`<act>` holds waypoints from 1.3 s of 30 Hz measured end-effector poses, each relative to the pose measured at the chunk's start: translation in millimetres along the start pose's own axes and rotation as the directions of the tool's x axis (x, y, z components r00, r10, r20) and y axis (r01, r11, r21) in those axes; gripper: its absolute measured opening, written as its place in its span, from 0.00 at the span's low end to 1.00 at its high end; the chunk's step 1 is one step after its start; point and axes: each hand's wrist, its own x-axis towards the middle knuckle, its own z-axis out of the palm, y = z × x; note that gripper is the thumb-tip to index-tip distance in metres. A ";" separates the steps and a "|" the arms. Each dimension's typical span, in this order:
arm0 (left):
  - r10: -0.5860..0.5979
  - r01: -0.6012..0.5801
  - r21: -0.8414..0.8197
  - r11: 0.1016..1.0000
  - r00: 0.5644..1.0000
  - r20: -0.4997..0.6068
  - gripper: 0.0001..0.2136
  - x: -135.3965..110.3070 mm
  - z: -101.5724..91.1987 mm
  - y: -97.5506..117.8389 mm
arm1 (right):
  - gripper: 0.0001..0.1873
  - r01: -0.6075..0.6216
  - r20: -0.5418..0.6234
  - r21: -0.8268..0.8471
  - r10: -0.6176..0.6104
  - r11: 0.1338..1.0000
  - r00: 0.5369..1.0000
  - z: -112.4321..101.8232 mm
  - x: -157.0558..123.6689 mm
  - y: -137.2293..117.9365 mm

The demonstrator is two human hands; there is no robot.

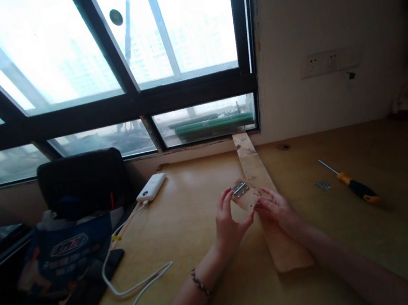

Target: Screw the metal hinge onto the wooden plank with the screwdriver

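A long wooden plank [279, 244] lies on the wooden table [363, 250], running from near me toward the window. A small metal hinge [240, 188] sits on a small wooden piece at the plank's left edge. My left hand [229, 224] pinches that piece and the hinge between thumb and fingers. My right hand [279, 207] rests on the plank just right of the hinge, fingers curled against the wood at the small piece's right edge.
A yellow-and-black screwdriver [354, 186] and a few screws [323, 184] lie to the right. A white power bank [150, 187] with a white cable [133, 286] is on the left, near a black chair [83, 181] and a blue bag [66, 247].
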 end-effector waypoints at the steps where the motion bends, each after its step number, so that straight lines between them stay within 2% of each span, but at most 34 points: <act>1: 0.019 -0.019 -0.006 1.000 1.000 0.016 0.26 -1.8 1.1 0.3 | 0.24 -0.076 0.095 0.079 0.068 0.994 0.993 2.7 -1.1 -0.2; 3: 0.054 -0.054 -0.002 0.999 0.997 0.047 0.26 -4.7 3.1 -0.2 | 0.22 -0.172 0.230 0.177 0.129 0.969 0.965 6.6 -3.3 -2.1; 4: 0.063 -0.063 0.002 0.998 0.996 0.056 0.26 -5.8 3.7 -0.7 | 0.22 -0.193 0.259 0.202 0.138 0.960 0.956 7.9 -4.4 -3.5; 9: 0.051 -0.047 -0.048 0.998 0.996 0.079 0.30 -7.5 4.2 -1.7 | 0.20 -0.192 0.218 0.255 0.137 0.948 0.966 10.1 -5.6 -5.6; 12: 0.012 -0.005 -0.192 0.981 0.999 0.037 0.40 -7.6 7.5 -3.4 | 0.19 -0.169 0.174 0.285 0.122 0.943 0.977 8.5 -3.9 -2.8; 14: -0.099 0.105 -0.358 0.928 0.994 0.036 0.41 -7.9 11.7 -5.7 | 0.19 -0.155 0.158 0.294 0.112 0.943 0.981 6.3 -3.0 -1.0; 15: -0.177 0.197 -0.435 0.879 0.980 0.087 0.36 -8.1 13.9 -7.0 | 0.19 -0.152 0.161 0.287 0.109 0.946 0.981 5.0 -2.9 -0.5; 16: -0.255 0.302 -0.487 0.820 0.953 0.161 0.30 -8.5 16.1 -8.3 | 0.19 -0.154 0.172 0.270 0.109 0.950 0.979 3.9 -3.0 -0.2; 18: -0.379 0.491 -0.519 0.700 0.871 0.314 0.22 -9.7 19.7 -10.1 | 0.19 -0.162 0.205 0.215 0.117 0.963 0.972 2.4 -3.9 -0.2; 20: -0.456 0.576 -0.525 0.627 0.818 0.352 0.20 -11.8 21.9 -10.6 | 0.19 -0.157 0.215 0.138 0.126 0.978 0.968 1.8 -4.9 -1.0; 22: -0.502 0.582 -0.545 0.604 0.809 0.307 0.19 -13.8 22.5 -9.8 | 0.19 -0.137 0.165 0.043 0.128 0.990 0.978 1.0 -5.2 -2.4; 26: -0.528 0.552 -0.575 0.604 0.818 0.231 0.17 -13.4 18.9 -7.3 | 0.16 -0.110 -0.037 -0.101 0.107 0.989 0.994 -5.6 -1.7 -6.7; 31: -0.540 0.507 -0.713 0.484 0.815 0.213 0.19 1.6 15.4 -17.7 | 0.17 -0.031 -0.221 -0.106 0.007 0.994 0.975 -20.2 9.8 -9.5; 33: -0.592 0.497 -0.753 0.432 0.786 0.179 0.18 13.8 19.9 -27.1 | 0.19 0.002 -0.275 -0.089 -0.027 0.996 0.961 -23.6 14.0 -10.0; 37: -0.724 0.516 -0.817 0.258 0.663 0.191 0.15 43.8 42.5 -45.9 | 0.23 0.042 -0.307 -0.002 -0.041 0.999 0.951 -22.9 15.7 -12.0; 39: -0.759 0.490 -0.843 0.222 0.629 0.166 0.13 55.0 57.5 -53.5 | 0.25 0.045 -0.298 0.040 -0.031 0.998 0.954 -21.6 14.1 -12.7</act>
